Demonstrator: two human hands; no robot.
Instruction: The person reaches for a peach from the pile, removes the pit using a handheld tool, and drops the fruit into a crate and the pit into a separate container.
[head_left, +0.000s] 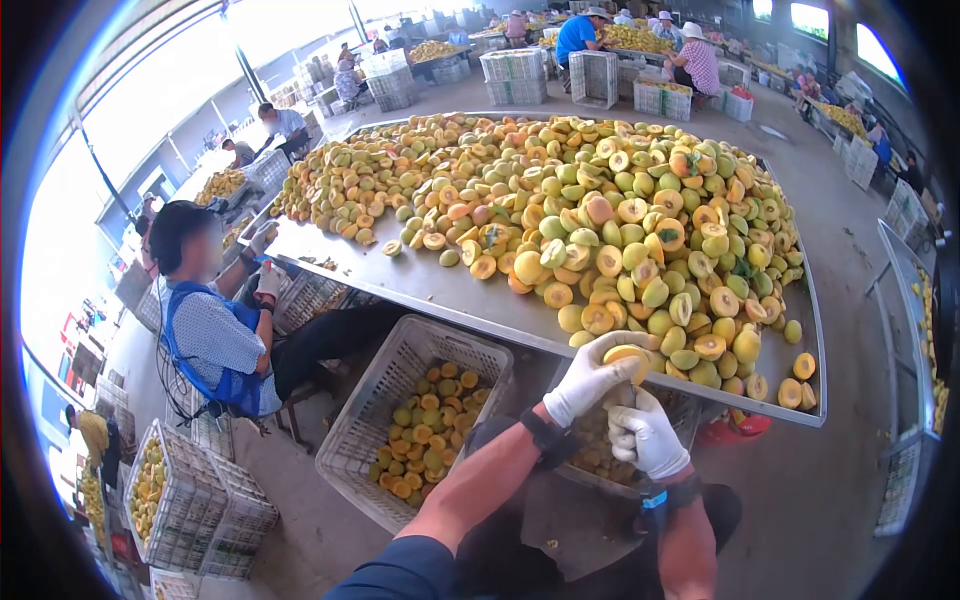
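My left hand (597, 378), in a white glove, is closed around a yellow peach half (627, 353) at the front edge of the metal table (470, 300). Just below it, my right hand (648, 436), also gloved in white, is curled into a fist close under the fruit. Whatever its fingers grip is too small and covered to name. Behind both hands rises a large heap of yellow-green peaches (600, 220), many cut in half with cut faces showing. Beneath my hands stands a crate (690, 425) with pieces in it, partly hidden by my arms.
A white plastic crate (340, 460) with peach halves stands left of my arms. A seated co-worker (215, 320) in a blue vest is at the table's left side. Stacked crates (200, 510) stand lower left; a red object (735, 427) lies under the table's right corner.
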